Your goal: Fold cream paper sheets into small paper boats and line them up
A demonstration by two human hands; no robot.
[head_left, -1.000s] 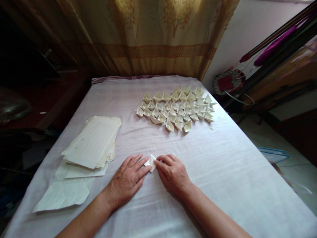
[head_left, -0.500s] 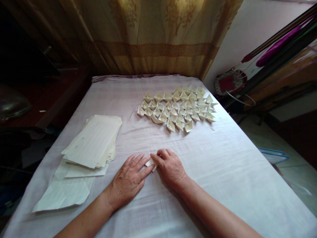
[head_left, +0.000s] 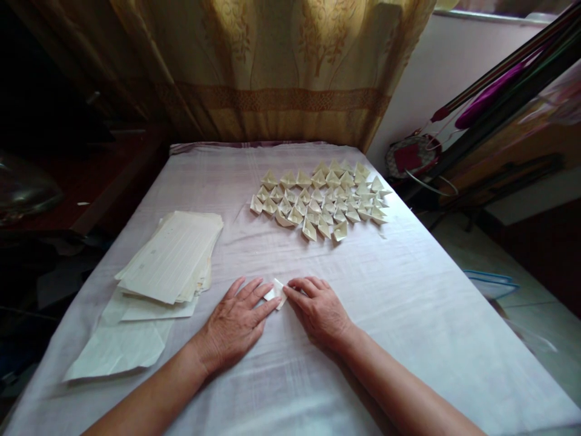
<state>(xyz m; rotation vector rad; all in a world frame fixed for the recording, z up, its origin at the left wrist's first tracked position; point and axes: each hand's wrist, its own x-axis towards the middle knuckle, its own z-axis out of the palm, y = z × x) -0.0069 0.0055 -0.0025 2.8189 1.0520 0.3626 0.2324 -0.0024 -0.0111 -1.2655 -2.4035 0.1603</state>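
Observation:
A small folded piece of white paper point(head_left: 276, 293) lies on the white cloth of the table point(head_left: 408, 303), between my two hands. My left hand point(head_left: 233, 324) lies flat with its fingers stretched out, their tips pressing on the paper's left side. My right hand point(head_left: 318, 309) rests palm down with curled fingers, the fingertips pressing the paper's right edge. Several finished folded paper boats point(head_left: 320, 197) stand in rows further back on the cloth.
A stack of lined paper sheets point(head_left: 167, 260) lies at the left, over a larger loose sheet point(head_left: 118, 348). A patterned curtain point(head_left: 272, 66) hangs behind the table. Dark furniture stands at the left, long poles point(head_left: 499, 91) and clutter at the right.
My right hand slid left over the paper, then drew back a little, uncovering more of it. My left hand has stayed flat on the paper. The view shifted slightly.

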